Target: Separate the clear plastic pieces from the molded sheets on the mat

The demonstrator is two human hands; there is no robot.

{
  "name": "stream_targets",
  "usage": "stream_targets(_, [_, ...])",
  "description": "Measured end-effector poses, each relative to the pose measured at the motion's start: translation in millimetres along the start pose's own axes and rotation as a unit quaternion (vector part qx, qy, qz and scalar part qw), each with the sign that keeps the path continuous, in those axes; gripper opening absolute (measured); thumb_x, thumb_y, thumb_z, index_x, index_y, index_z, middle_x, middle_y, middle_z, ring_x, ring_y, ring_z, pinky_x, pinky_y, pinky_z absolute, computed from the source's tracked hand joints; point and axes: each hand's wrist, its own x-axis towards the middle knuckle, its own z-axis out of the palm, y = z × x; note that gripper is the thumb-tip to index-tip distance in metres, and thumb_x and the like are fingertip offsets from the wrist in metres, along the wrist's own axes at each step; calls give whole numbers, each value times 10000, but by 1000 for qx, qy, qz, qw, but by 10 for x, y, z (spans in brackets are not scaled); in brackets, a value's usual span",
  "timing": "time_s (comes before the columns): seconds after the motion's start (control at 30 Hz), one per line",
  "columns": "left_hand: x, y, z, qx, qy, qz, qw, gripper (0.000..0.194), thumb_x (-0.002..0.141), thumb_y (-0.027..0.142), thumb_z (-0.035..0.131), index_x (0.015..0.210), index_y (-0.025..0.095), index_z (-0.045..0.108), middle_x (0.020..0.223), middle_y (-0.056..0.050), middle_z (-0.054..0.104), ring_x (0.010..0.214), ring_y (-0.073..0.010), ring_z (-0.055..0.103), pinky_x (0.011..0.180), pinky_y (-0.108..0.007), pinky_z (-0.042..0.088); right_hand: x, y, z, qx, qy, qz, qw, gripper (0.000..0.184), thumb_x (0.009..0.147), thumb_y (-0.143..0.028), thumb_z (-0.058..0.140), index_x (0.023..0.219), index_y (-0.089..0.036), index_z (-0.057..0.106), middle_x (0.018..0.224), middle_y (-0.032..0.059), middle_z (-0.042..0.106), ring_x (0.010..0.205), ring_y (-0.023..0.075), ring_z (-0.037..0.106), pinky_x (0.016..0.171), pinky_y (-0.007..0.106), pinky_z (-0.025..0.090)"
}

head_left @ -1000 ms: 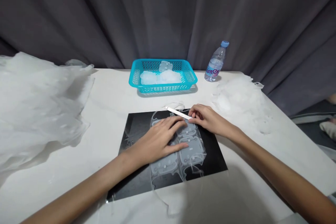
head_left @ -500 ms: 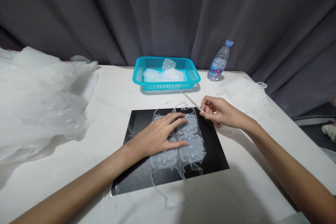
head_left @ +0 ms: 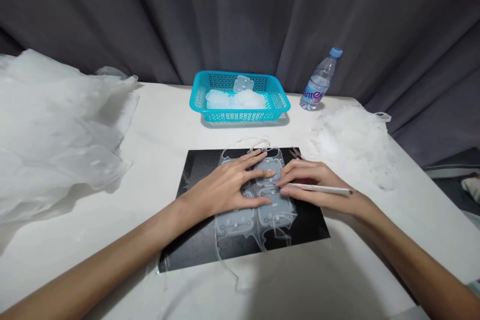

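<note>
The clear moulded sheet (head_left: 276,206) is laid on a black mat (head_left: 311,227), beneath the left hand (head_left: 233,183), which is spread wide, palm down, over its left and middle panels. A slim white tool (head_left: 324,189) is pinched in the right hand (head_left: 313,180), at the sheet's right side, near the seam between two panels; tip contact cannot be determined. Pointed metal blades (head_left: 296,154) are seen just beyond the right hand.

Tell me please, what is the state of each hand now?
Left hand: open, spread over the rounded translucent plastic panels.
Right hand: closed, holding a slim white pen-shaped tool.
</note>
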Motion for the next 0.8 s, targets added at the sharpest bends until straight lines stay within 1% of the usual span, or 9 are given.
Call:
stream_targets(0.1, [12, 0, -20, 1, -4, -5, 1000, 667, 910, 704, 648, 1459, 325, 621, 1708, -82, 342, 1568, -345, 357, 1240, -577, 377, -22, 42, 90, -14, -2, -1, 1000, 137, 1014, -303, 661, 1100, -248, 753, 1124, 58, 732, 1024, 203, 696, 936, 379, 564])
stream_targets(0.17, [20, 2, -36, 4, -6, -5, 1000, 679, 909, 708, 646, 1468, 324, 612, 1714, -82, 325, 1578, -346, 335, 1242, -581, 370, -38, 73, 137, -15, 3, -6, 1000, 149, 1030, -310, 634, 1128, -250, 729, 1140, 60, 722, 1033, 204, 686, 904, 359, 566])
stream_targets(0.27, [30, 6, -50, 6, -6, -4, 1000, 682, 908, 713, 643, 1468, 325, 610, 1727, -79, 289, 1585, -352, 317, 1242, -586, 367, -44, 105, 175, -21, 10, -18, 1000, 143, 1042, -309, 612, 1106, -236, 716, 1126, 69, 712, 1024, 205, 674, 887, 344, 557])
stream_targets(0.37, [38, 12, -50, 14, -9, -9, 1000, 693, 902, 731, 634, 1462, 323, 616, 1735, -80, 267, 1592, -355, 297, 1238, -589, 368, -36, 116, 194, -41, 12, -41, 998, 124, 1051, -283, 595, 1072, -227, 704, 1076, 59, 711, 975, 192, 670, 894, 344, 530])
stream_targets(0.53, [42, 12, -41, 29, -16, -5, 999, 707, 914, 738, 612, 1475, 308, 605, 1729, -110, 273, 1606, -350, 260, 1227, -588, 383, -30, 107, 232, -48, 2, -71, 996, 145, 1072, -276, 546, 1059, -228, 682, 1046, 61, 702, 993, 204, 670, 913, 348, 522])
stream_targets(0.67, [30, 0, -28, 29, -10, -1, 1000, 704, 915, 737, 611, 1473, 308, 605, 1723, -108, 296, 1606, -345, 263, 1233, -584, 378, -38, 83, 238, -64, 1, -65, 996, 141, 1075, -263, 539, 1070, -224, 674, 1076, 64, 698, 1016, 202, 674, 930, 342, 519])
stream_targets(0.8, [25, -12, -14, 33, -7, 3, 999, 703, 918, 731, 612, 1463, 286, 615, 1716, -114, 313, 1606, -339, 266, 1240, -576, 373, -45, 56, 248, -81, -1, -66, 995, 134, 1080, -231, 524, 1100, -216, 655, 1121, 69, 690, 1103, 202, 668, 978, 334, 508])
